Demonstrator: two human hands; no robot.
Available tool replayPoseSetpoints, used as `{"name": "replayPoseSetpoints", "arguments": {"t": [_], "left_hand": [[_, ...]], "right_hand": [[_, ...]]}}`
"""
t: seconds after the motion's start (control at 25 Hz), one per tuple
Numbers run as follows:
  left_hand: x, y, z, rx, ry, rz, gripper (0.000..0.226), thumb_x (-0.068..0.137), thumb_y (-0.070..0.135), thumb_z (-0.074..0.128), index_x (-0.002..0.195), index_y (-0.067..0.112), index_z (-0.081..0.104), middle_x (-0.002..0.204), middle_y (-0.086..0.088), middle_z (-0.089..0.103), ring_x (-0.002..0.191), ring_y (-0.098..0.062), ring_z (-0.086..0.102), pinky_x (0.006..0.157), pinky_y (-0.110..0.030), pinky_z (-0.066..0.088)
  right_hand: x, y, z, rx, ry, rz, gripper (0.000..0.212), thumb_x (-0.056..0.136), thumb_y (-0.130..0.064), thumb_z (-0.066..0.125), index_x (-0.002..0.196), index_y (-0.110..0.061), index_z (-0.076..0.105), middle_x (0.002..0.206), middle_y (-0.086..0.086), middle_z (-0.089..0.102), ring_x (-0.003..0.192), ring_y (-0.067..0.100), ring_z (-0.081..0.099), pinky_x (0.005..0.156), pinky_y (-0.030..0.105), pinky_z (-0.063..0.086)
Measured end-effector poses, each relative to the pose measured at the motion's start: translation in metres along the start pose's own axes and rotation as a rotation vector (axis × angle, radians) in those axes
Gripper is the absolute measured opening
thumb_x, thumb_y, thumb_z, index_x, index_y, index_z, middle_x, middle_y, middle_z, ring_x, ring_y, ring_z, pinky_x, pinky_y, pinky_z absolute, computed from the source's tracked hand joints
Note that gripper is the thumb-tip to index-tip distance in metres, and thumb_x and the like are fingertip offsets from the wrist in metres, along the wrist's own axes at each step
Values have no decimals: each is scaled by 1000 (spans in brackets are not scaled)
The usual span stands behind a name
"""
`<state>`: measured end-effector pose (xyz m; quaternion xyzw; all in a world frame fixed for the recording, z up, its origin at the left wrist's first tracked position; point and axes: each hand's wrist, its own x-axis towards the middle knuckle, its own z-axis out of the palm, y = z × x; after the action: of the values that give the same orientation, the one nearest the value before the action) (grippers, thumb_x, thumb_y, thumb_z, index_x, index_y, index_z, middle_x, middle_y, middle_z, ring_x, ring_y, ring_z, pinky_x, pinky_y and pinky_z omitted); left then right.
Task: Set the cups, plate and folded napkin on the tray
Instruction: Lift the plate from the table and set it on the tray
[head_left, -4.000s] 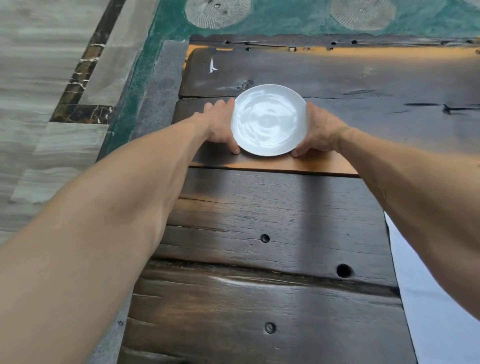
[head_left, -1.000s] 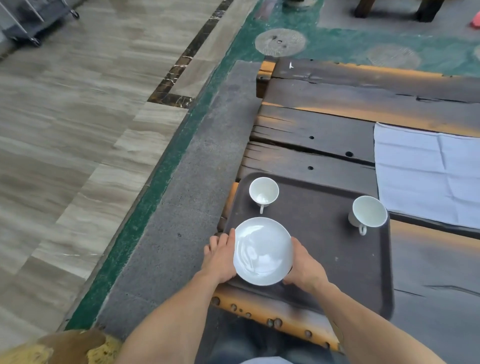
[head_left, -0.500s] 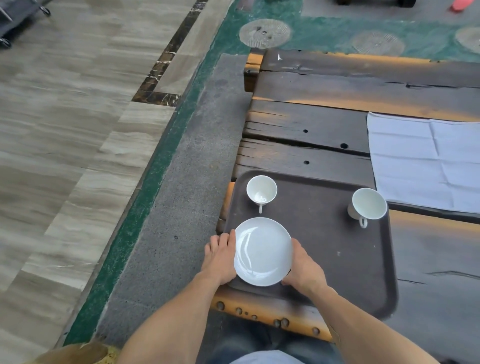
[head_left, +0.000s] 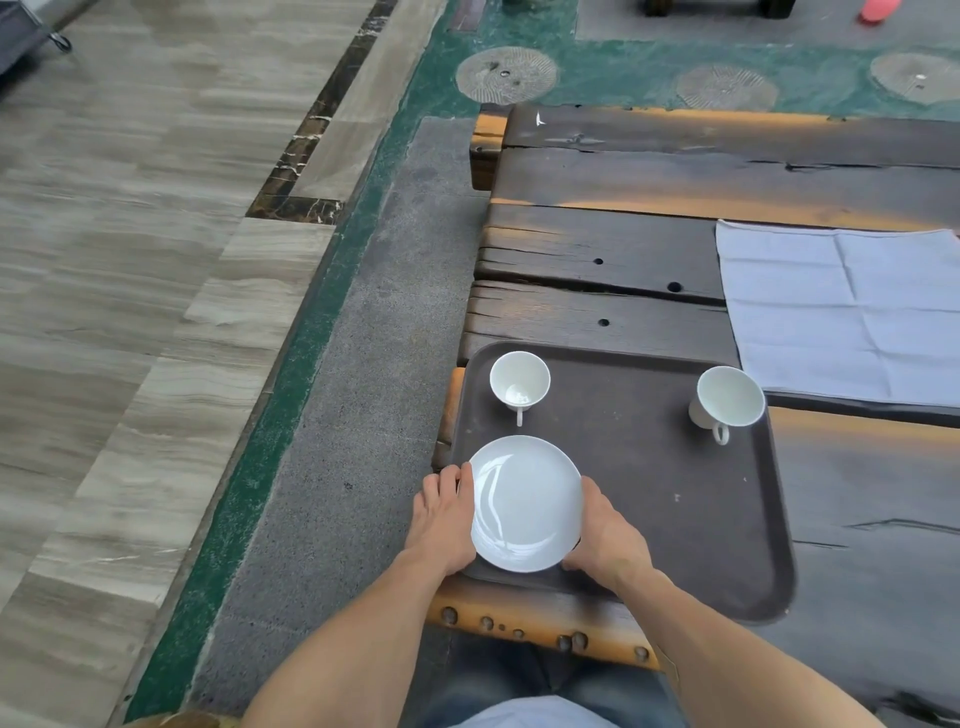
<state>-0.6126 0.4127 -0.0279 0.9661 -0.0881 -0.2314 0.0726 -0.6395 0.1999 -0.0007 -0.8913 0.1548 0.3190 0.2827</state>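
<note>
White plate (head_left: 524, 503) and two cups (head_left: 519, 383) on dark tray (head_left: 675, 499).

We see soft, even daylight, no hard shadows. Faint shade under left hand (head_left: 445, 519) and right hand (head_left: 605, 540) on tray (head_left: 675, 519). Curved glare streak on white plate (head_left: 525, 503); small highlight inside left cup (head_left: 519, 384). Napkin (head_left: 841, 317) bright, slightly bluish, creases readable. We note warm orange sheen on worn plank edges of table (head_left: 623, 244). Focus sharp at centre; forearms at bottom edge soft. Wide-angle bowing visible to us: floor tile lines (head_left: 156, 260) curve toward left edge.
</note>
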Motion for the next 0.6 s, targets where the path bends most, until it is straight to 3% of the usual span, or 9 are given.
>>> {"name": "replayPoseSetpoints", "arguments": {"t": [0.24,0.48,0.6], "left_hand": [[2,1,-8,34,-55,-24,86,85,24,60,152,13,7,144,-7,23,124,-28,25,106,-40,28],[8,11,-30,80,-54,-12,57,82,19,56,136,20,37,132,-5,37,117,-27,33,98,-37,32],[13,28,-40,58,-99,81,60,86,33,57,143,23,39,139,-4,37,126,-27,32,103,-39,34]], "right_hand": [[-1,0,0,-101,7,8,62,70,-37,61,124,-25,34,114,0,57,101,28,58,75,38,46],[-3,13,-6,-311,106,-19,41,93,-36,51,131,-21,47,127,3,53,116,25,52,89,39,48],[-7,20,-15,-332,129,-40,39,95,-38,49,131,-22,51,128,2,54,118,25,51,92,39,46]]}}
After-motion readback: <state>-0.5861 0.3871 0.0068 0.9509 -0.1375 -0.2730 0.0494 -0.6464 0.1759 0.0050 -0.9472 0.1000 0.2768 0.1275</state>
